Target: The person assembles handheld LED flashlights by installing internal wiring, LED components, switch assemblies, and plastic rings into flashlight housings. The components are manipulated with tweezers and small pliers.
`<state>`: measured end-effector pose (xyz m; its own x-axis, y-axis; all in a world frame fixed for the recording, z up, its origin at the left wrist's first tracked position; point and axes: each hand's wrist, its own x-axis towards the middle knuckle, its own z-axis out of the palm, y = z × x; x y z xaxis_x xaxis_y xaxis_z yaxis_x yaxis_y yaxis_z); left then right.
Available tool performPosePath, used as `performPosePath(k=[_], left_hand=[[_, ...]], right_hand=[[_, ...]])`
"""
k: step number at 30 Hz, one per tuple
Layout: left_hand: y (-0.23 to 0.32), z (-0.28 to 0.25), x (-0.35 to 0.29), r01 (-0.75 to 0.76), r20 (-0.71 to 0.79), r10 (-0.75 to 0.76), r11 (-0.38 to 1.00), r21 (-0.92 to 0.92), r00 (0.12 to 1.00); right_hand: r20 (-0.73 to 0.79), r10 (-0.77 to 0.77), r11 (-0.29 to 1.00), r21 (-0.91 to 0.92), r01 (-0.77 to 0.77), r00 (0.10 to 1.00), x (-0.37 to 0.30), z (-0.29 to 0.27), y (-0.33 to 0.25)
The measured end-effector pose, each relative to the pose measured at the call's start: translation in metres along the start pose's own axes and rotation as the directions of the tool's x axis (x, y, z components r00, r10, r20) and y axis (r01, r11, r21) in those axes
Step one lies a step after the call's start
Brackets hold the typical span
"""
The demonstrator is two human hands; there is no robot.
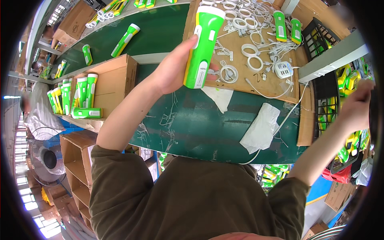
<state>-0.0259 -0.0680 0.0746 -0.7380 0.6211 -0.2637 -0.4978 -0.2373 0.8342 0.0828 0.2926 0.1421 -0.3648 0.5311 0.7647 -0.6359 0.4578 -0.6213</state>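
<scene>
My left hand (174,66) is closed around a green flashlight (205,44) with a white head and yellow side, held upright above the bench's back half. Far to the right, my right hand (357,106) reaches over a black plastic crate (328,114) filled with green and yellow flashlights (353,80); its fingers are dark and partly lost at the picture's rim. Behind the held flashlight lies a cardboard sheet (276,86) carrying many coiled white cables (229,74), a white multi-port charger (283,70) and two green flashlights (281,26).
A cardboard box (114,80) with several flashlights stands at left. More flashlights (125,40) lie on the green conveyor behind. A white crumpled sheet (261,128) rests on the green bench (192,132). A grey metal post (334,60) crosses at right; a fan (49,159) stands lower left.
</scene>
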Motion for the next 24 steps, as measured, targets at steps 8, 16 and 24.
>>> performPosePath(k=[8,16,24], left_hand=[[-0.042,-0.009,0.027,-0.054,-0.087,0.047,0.996,-0.076,0.995],[-0.07,-0.01,0.056,-0.065,0.143,0.128,0.923,-0.379,0.981],[-0.066,0.0,0.078,-0.094,-0.074,0.089,0.993,-0.068,0.993]], right_hand=[[0.592,0.507,0.743,0.068,-0.666,0.626,-0.171,0.081,0.024],[0.66,0.49,0.75,0.013,-0.661,0.569,-0.204,0.078,0.04],[0.571,0.482,0.791,0.044,-0.611,0.665,-0.207,0.076,0.051]])
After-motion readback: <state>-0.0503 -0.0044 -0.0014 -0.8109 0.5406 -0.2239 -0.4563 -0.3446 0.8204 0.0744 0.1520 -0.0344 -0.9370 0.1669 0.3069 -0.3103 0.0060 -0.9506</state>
